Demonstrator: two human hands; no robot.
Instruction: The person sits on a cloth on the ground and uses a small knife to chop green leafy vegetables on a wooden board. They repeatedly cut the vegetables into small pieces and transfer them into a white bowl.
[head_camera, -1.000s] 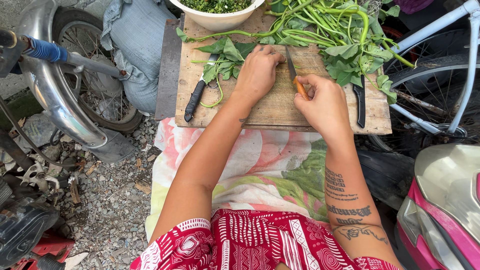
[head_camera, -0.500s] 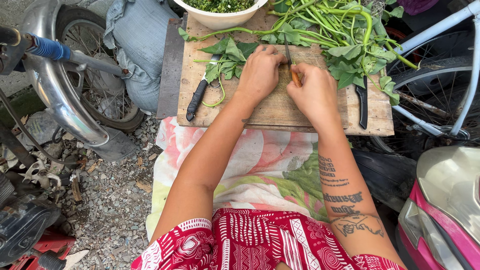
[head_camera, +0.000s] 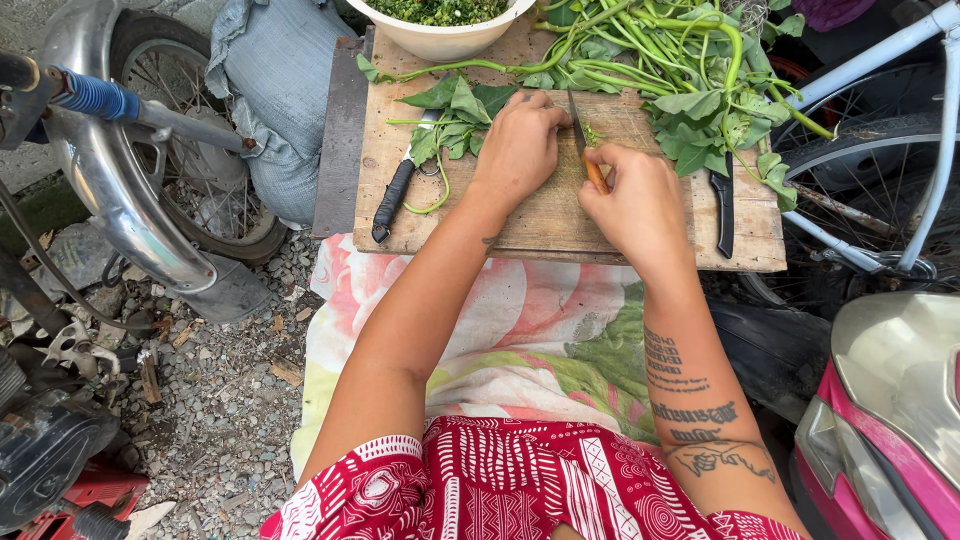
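Note:
My right hand (head_camera: 635, 205) grips an orange-handled knife (head_camera: 585, 150), its blade pointing away over the wooden cutting board (head_camera: 560, 215). My left hand (head_camera: 520, 145) presses down on green stems just left of the blade, with a small chopped bit (head_camera: 594, 133) beside it. Loose green leaves (head_camera: 455, 115) lie left of that hand. A big pile of leafy green stems (head_camera: 690, 70) covers the board's far right.
A black-handled knife (head_camera: 395, 195) lies at the board's left and another (head_camera: 724, 205) at its right. A white bowl of chopped greens (head_camera: 445, 20) stands at the far edge. A motorbike wheel (head_camera: 180, 150) is left, a bicycle wheel (head_camera: 880, 200) right, a floral cloth (head_camera: 520, 340) underneath.
Both hands have drawn together at the board's middle. The right hand has shifted left and the knife blade now stands by the left hand's fingers.

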